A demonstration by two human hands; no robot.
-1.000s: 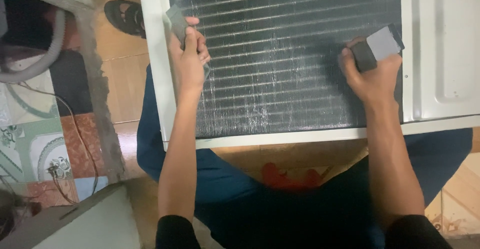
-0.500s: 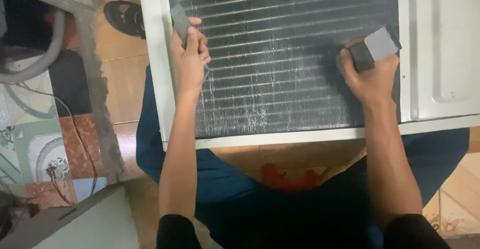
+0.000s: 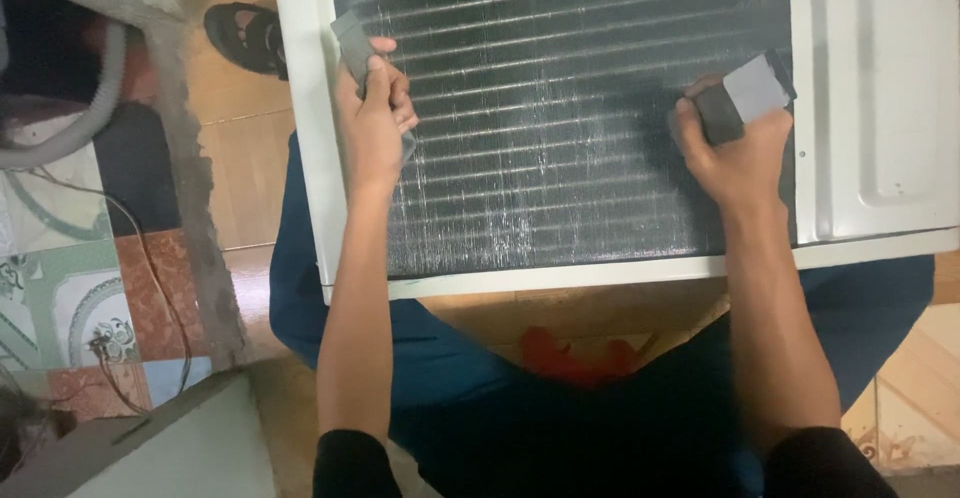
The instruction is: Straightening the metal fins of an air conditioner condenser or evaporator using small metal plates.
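A white sheet-metal air-conditioner housing point(image 3: 870, 88) lay flat across the seated person's lap, its frame rectangular with a smooth painted rim. Set within it was the condenser coil point(image 3: 560, 108): a dark panel of fine, closely packed aluminium fins crossed by horizontal tube rows, silvery and scuffed in patches toward the lower edge. The left hand point(image 3: 372, 123) was closed around a flat grey fin comb point(image 3: 352, 46), slim and oblong, held at the coil's left margin just beside the frame. The right hand point(image 3: 735, 153) was clenched on a dark block-shaped grey tool point(image 3: 745, 98), chunky with a paler squared end, pressed to the fins near the coil's right edge. Both forearms were bare, with black sleeves at the elbows. Below, blue trousers point(image 3: 300, 288); to the left, a black sandal point(image 3: 245, 38) on wooden flooring, patterned floor tiles point(image 3: 60, 298), and a grey ribbed hose point(image 3: 70, 128).
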